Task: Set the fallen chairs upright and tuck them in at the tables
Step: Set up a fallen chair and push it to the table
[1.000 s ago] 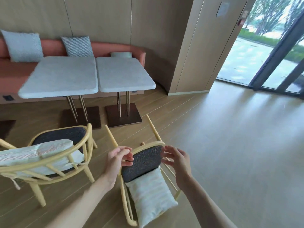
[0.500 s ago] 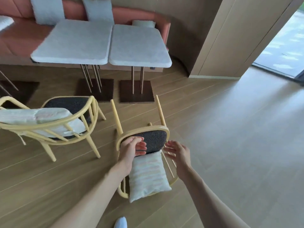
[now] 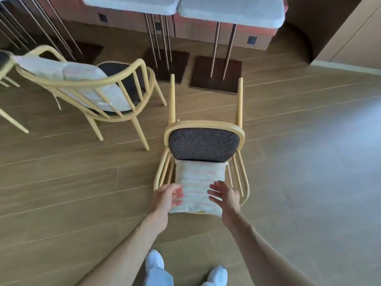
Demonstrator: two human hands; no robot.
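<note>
A pale yellow wooden chair [image 3: 203, 124] lies on its back on the floor, its two front legs pointing toward the tables. Its dark speckled seat [image 3: 203, 144] faces me and a striped white cushion [image 3: 198, 182] rests on the backrest. My left hand [image 3: 168, 196] hovers at the cushion's left edge and my right hand [image 3: 225, 195] at its right edge. Both have fingers spread and hold nothing. A second, upright chair [image 3: 99, 85] of the same kind stands to the left with its own cushion.
Two white-topped tables [image 3: 231, 11] on thin metal legs with dark square bases [image 3: 216, 77] stand just beyond the fallen chair. An orange bench runs behind them. A wall corner juts in at the upper right. Open wooden floor stretches to the right. My white shoes show below.
My head has tilted down and closer. Both hands moved from the seat's front rim down to the cushion near the backrest. The chair still lies on its back.
</note>
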